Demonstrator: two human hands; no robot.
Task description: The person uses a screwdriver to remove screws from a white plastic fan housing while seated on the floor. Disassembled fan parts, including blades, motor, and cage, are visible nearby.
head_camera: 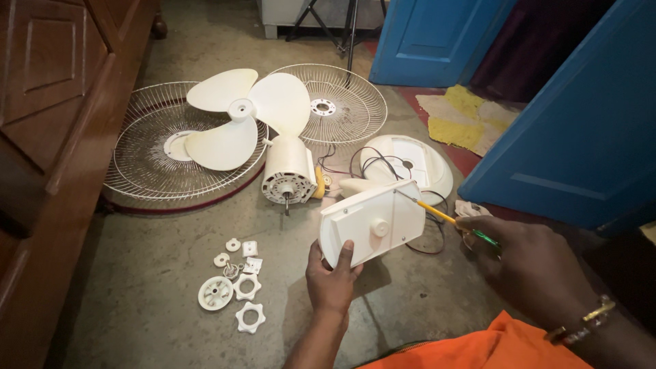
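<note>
left hand (333,277) clamps white fan housing (372,222) from below | right hand (529,263) grips screwdriver (451,221), tip hidden behind housing | cable (383,160) partly covered

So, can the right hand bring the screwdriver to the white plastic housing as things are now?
Probably yes. The right hand holds the screwdriver, whose tip already meets the edge of the white housing. The left hand props the housing from below, and nothing lies between them.

Cream fan housing (372,222), yellow-shafted green-handled screwdriver (458,224), blue doors (581,130).
</note>
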